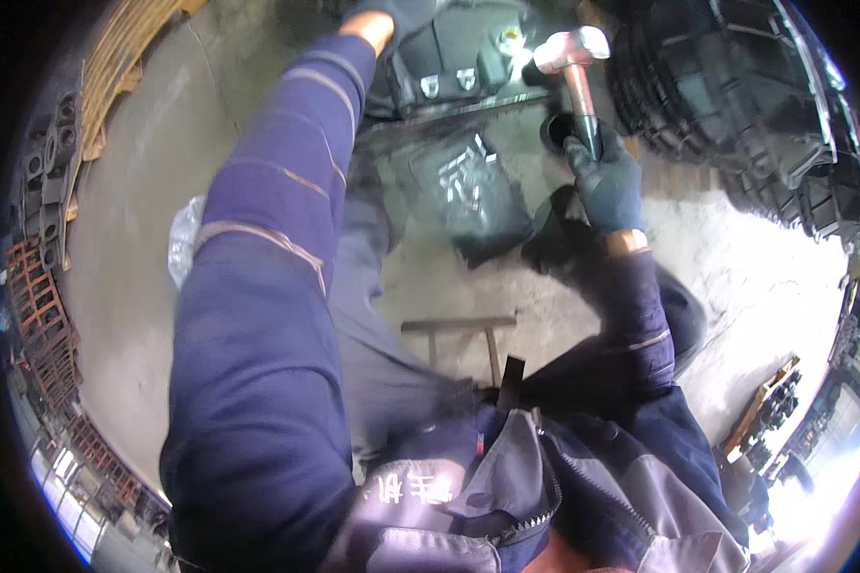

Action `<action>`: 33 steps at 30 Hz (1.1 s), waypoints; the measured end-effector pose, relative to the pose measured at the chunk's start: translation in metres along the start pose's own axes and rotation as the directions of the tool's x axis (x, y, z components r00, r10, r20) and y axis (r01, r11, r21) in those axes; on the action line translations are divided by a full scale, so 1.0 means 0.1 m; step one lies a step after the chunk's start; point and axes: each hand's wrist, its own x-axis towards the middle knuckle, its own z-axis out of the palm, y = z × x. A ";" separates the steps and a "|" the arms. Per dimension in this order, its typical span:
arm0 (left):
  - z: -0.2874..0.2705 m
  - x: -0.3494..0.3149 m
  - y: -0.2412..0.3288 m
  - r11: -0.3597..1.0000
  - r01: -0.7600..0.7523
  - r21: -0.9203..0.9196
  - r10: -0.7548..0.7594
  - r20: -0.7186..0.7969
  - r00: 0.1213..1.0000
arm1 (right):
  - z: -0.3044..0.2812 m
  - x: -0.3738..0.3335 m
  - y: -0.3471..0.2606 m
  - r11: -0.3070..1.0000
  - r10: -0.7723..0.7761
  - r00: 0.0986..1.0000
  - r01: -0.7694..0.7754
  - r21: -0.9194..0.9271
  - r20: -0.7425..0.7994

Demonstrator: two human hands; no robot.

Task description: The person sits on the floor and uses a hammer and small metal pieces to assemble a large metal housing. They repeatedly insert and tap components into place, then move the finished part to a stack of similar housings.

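My right hand (607, 186), in a dark glove, grips a hammer (571, 50) by its dark lower handle. The hammer stands head up, with a shiny metal head and a reddish upper shaft. Stretched far forward, my left arm ends in a dark-gloved left hand (403, 11) at the upper edge, where its fingers are hidden. Close to that hand is a large black part (440, 55) with two bright metal fittings on its near side. A dark round opening (556, 132) shows beside the hammer handle. On the floor between my legs lies a black plastic sheet or bag (483, 205) with shiny patches.
Stacked dark curved parts (707, 91) stand at the far right. A wooden pallet (129, 67) and orange-brown racks (43, 320) line the left side. Clear plastic (183, 244) lies left of my arm. A metal frame (459, 325) is below me.
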 end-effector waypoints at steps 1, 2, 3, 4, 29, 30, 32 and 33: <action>0.03 -0.02 0.01 0.998 0.018 0.062 -0.019 0.013 1.000 | 0.06 -0.18 0.17 0.993 0.106 0.992 -0.109 0.039 0.073; 0.01 0.00 0.02 0.992 0.026 0.127 -0.029 0.019 0.999 | 0.14 -0.33 0.36 0.961 0.269 0.946 -0.276 0.016 0.180; 0.01 -0.02 0.03 0.990 0.055 0.126 -0.061 0.043 0.997 | 0.31 -0.60 0.58 0.804 0.263 0.921 -0.374 0.462 0.287; 0.00 -0.01 0.04 0.989 0.081 0.127 -0.089 0.057 0.994 | 0.44 -0.73 0.80 0.831 0.350 0.874 -0.456 0.319 0.338; 0.09 0.02 -0.02 0.951 -0.306 0.048 0.308 -0.275 0.911 | 1.74 -0.82 2.16 0.925 0.248 0.951 -0.174 -0.339 0.187; 0.07 0.03 -0.01 0.967 -0.256 0.017 0.254 -0.202 0.946 | 1.78 -0.79 2.18 0.890 0.167 0.970 -0.072 -0.450 0.174; 0.04 0.03 0.02 0.980 -0.200 0.011 0.200 -0.101 0.974 | 1.86 -0.70 2.26 0.811 0.232 0.936 -0.037 -0.583 0.264; 0.02 0.03 0.03 0.979 -0.203 0.035 0.205 -0.080 0.976 | 1.91 -0.65 2.31 0.771 0.235 0.932 -0.007 -0.637 0.275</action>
